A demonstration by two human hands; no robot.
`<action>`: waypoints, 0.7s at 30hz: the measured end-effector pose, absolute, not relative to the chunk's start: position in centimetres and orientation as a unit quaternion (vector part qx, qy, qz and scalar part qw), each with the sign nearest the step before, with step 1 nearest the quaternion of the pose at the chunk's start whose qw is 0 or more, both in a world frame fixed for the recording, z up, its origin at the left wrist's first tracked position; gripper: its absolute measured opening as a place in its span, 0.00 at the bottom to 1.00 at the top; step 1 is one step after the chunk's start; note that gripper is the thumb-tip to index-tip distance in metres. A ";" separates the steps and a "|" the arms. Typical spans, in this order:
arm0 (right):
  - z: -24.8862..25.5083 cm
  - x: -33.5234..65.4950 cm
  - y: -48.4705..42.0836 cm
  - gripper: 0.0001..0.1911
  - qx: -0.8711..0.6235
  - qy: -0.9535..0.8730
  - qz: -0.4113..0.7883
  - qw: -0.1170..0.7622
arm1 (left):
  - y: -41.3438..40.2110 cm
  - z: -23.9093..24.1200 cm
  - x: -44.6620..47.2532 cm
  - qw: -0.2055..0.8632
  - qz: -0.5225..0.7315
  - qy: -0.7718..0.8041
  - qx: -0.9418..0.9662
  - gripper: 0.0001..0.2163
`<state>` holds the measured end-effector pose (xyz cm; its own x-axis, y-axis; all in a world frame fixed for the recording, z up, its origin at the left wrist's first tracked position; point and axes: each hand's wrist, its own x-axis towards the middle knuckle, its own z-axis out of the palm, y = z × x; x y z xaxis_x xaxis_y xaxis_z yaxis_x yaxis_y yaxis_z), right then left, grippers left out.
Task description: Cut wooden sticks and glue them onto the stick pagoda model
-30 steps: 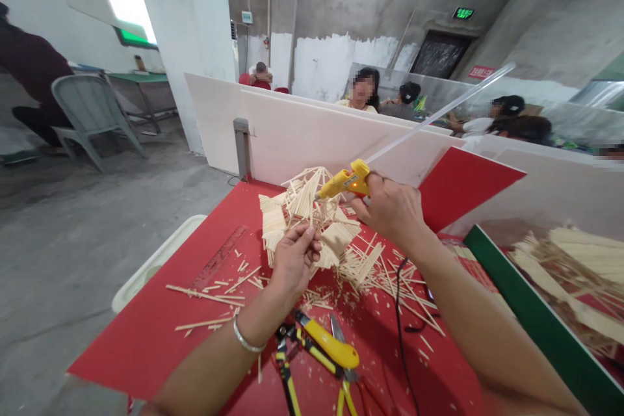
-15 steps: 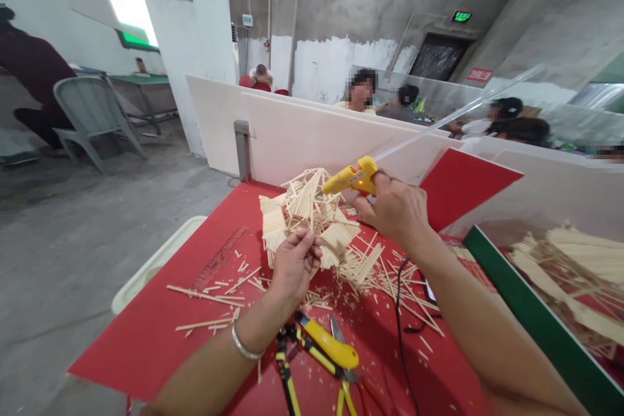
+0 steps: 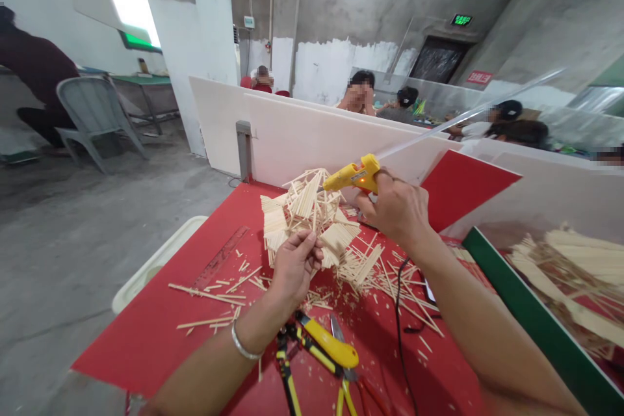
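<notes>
In my right hand is a yellow hot glue gun, its orange light lit and a long clear glue stick rising from its back. The nozzle points left at the upper part of a model built of thin wooden sticks; whether the tip touches it I cannot tell. My left hand, wearing a silver bangle, is closed at the model's front, thumb and fingers pinching a thin wooden stick. The model has slatted panels on its sides and stands on the red table.
Loose sticks and offcuts lie around the model. Nearer me are yellow-and-black pliers, a yellow-handled cutter and a black cord. A ruler lies left. A green-sided box holds stick pieces. White boards stand behind.
Both hands, the glue gun and the model keep almost the same positions. The view has shifted slightly. A person beyond the boards has raised their hands to their face.
</notes>
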<state>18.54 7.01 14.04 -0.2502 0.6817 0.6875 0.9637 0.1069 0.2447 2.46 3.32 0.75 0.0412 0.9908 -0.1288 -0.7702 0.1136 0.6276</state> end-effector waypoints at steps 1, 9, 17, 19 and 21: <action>14.0 18.6 7.0 0.20 -0.575 -0.715 -0.339 0.206 | 3.3 0.7 2.5 0.694 0.634 0.274 0.200 0.14; 14.3 18.6 6.7 0.19 -0.574 -0.707 -0.345 0.228 | 3.3 0.7 2.3 0.674 0.652 0.283 0.204 0.15; 14.3 18.5 6.7 0.19 -0.565 -0.717 -0.337 0.231 | 3.6 0.7 2.3 0.652 0.669 0.291 0.207 0.16; 14.2 18.5 6.6 0.19 -0.566 -0.719 -0.330 0.232 | 3.6 0.7 2.3 0.648 0.671 0.293 0.207 0.17; 14.1 18.5 6.6 0.20 -0.568 -0.720 -0.324 0.232 | 3.6 0.7 2.3 0.646 0.672 0.295 0.209 0.17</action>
<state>18.49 6.58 14.12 -0.2476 0.6672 0.7025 0.9683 0.1456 0.2029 2.35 3.57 0.68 -0.0782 0.9919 -0.0999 -0.7450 0.0084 0.6670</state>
